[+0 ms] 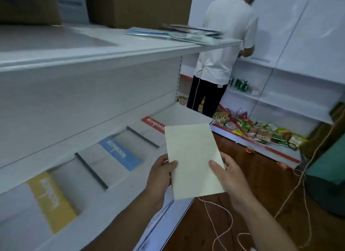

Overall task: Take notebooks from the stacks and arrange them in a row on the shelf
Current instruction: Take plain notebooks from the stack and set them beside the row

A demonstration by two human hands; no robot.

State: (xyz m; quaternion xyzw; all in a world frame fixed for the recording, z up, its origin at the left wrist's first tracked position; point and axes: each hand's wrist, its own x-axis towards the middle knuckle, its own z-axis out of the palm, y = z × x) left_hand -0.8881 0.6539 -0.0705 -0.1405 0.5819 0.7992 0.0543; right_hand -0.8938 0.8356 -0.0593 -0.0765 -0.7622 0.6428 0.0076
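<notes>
While left hand (160,174), right hand (230,174) grip pale notebook (192,157) | blue notebook (121,153) on shelf (179,112) beside | person (224,45) beyond

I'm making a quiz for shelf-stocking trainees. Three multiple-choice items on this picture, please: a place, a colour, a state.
1. Where does the notebook stack lie? A floor; B upper shelf; C cardboard box.
2. Which colour is the shelved notebook nearest the held one? A green; B black; C red.
3. How is the pale notebook held? A by both hands; B by one hand; C not held.
1 B: the stack sits at the upper shelf's far end.
2 C: the red notebook lies just beyond the held one.
3 A: the left hand and right hand each grip a side edge.
</notes>
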